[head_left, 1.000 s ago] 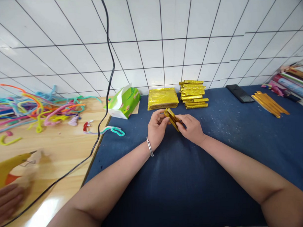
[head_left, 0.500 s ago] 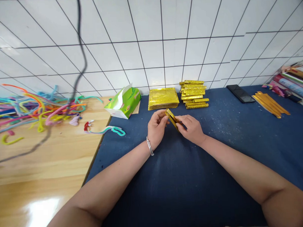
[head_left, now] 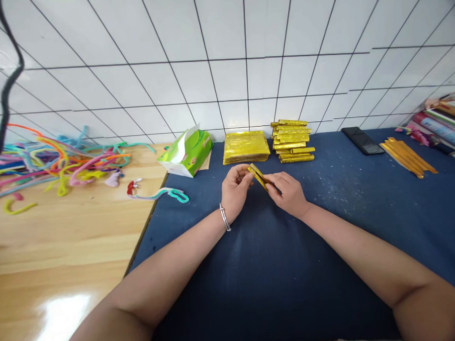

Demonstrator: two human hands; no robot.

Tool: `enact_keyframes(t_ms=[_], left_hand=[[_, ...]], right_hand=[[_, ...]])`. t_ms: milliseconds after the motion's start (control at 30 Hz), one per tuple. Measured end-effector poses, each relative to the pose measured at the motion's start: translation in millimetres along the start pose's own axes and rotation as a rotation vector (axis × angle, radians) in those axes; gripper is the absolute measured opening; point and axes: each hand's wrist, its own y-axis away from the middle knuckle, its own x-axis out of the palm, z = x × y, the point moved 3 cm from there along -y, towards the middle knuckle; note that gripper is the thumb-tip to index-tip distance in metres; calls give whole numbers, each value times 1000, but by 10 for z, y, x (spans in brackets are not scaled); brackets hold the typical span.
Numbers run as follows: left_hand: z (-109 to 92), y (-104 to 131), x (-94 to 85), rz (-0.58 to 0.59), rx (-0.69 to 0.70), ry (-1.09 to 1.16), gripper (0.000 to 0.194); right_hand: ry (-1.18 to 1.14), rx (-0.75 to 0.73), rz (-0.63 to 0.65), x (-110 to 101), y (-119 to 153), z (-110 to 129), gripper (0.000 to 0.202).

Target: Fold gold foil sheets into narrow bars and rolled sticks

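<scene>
A narrow folded strip of gold foil paper (head_left: 258,177) is held at a slant between my two hands, above the dark blue cloth (head_left: 276,278). My left hand (head_left: 235,190) pinches its upper left end, thumb on top. At the lower right end, the fingers of my right hand (head_left: 287,192) are closed on the same strip. A dark slit shows along its length. Behind my hands lies a stack of flat gold sheets (head_left: 246,147), and to the right of it a pile of rolled gold pieces (head_left: 292,141).
Left of the gold stack stands a green tissue pack (head_left: 191,151). Colourful pipe cleaners (head_left: 63,161) lie on the wooden table (head_left: 65,236). Rightward are a black phone (head_left: 361,140), orange-gold strips (head_left: 408,156) and books (head_left: 444,128). A dark cable (head_left: 10,83) hangs at the upper left.
The dark cable has swung to the left. The opening in the gold strip looks narrower. Both hands keep nearly the same place and hold.
</scene>
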Motion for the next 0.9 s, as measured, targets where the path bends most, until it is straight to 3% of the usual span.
enact_keyframes(t_ms=[600, 900], left_hand=[[42, -25, -11, 9, -103, 76, 23], [50, -32, -18, 30, -89, 55, 18]], right_hand=[[26, -44, 38, 28, 34, -18, 29], [104, -110, 35, 16, 40, -10, 27]])
